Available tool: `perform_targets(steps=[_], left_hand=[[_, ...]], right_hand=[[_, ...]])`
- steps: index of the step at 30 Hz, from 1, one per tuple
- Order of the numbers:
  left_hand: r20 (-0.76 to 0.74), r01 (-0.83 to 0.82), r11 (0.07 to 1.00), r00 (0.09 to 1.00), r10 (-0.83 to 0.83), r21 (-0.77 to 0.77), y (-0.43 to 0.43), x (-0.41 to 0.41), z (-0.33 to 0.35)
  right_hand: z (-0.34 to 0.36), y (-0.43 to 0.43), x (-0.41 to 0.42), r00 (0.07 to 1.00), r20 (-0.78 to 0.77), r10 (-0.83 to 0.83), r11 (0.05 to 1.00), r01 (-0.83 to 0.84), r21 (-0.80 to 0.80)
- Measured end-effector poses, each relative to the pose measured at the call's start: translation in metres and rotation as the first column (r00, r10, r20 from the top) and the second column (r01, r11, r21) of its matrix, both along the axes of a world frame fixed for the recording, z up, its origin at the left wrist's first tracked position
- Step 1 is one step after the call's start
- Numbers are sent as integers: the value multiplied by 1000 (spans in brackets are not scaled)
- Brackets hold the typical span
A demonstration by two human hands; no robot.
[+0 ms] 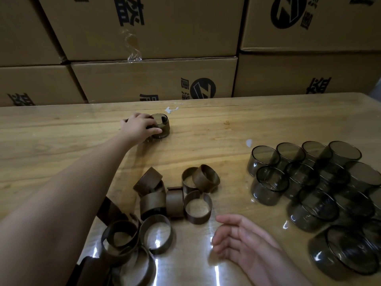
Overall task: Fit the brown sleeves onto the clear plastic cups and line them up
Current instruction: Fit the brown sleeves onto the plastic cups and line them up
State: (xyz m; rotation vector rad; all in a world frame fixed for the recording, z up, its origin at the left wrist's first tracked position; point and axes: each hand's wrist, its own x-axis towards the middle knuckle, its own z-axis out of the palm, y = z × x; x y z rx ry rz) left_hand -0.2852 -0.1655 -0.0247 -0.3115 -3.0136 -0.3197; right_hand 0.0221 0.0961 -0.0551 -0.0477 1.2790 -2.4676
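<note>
Left hand (pixel 140 125) hides second cup behind sleeved cup (pixel 161 126) (barely visible); nearest sleeves (pixel 132 267) cut off.

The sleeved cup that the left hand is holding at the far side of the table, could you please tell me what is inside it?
The sleeved cup looks empty: only its dark tinted wall shows through the open top. The left hand grips its near-left side, hiding that part, and the brown sleeve covers the lower wall.

Head camera, single view: looking forward and down across the desk (pixel 206 141), sitting close above the right hand's fingers (pixel 224 234), facing stacked cartons (pixel 154 79) beyond the left hand's fingers (pixel 152 131).
</note>
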Motion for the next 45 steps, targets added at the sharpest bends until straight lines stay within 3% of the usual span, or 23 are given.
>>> perform_targets(steps=[15, 20, 24, 26, 28, 30, 32, 34, 37, 41, 45], left_hand=[[60, -2, 996, 998, 8, -92, -3, -4, 2], [11, -26, 1000, 1000, 26, 6, 1, 11, 9], [-25, -3, 989, 1000, 6, 146, 14, 37, 28], [-34, 48, 969, 999, -41, 242, 29, 59, 42], [-46, 125, 952, 992, -117, 280, 47, 89, 57], [-55, 217, 925, 976, -210, 312, 66, 125, 71], [-72, 299, 886, 954, -293, 355, 82, 163, 80], [-76, 358, 822, 928, -364, 442, 95, 201, 83], [-55, 367, 702, 904, -424, 611, 112, 255, 71], [-33, 336, 573, 881, -473, 748, 125, 305, 33], [185, -8, 380, 882, -433, 925, 125, 323, 6]], right_hand=[[-1, 0, -1, 1000, -7, -21, 1000, 21, -18], [-3, -1, 1, 999, -23, -44, 999, 44, -25], [-5, -6, 5, 976, -72, -207, 975, 211, 64], [-6, -8, 9, 922, -228, -312, 894, 366, 259], [-5, -5, 11, 806, -502, -314, 674, 562, 480], [-5, 2, 10, 680, -704, -206, 425, 710, 562], [-5, 11, 8, 648, -750, -132, 276, 751, 599], [-5, 17, 8, 714, -693, -99, 181, 698, 693], [-3, 19, 7, 789, -607, -98, 125, 615, 779], [0, 19, 5, 791, -601, -116, 93, 611, 786], [-1, 16, 5, 745, -644, -170, 86, 663, 744]])
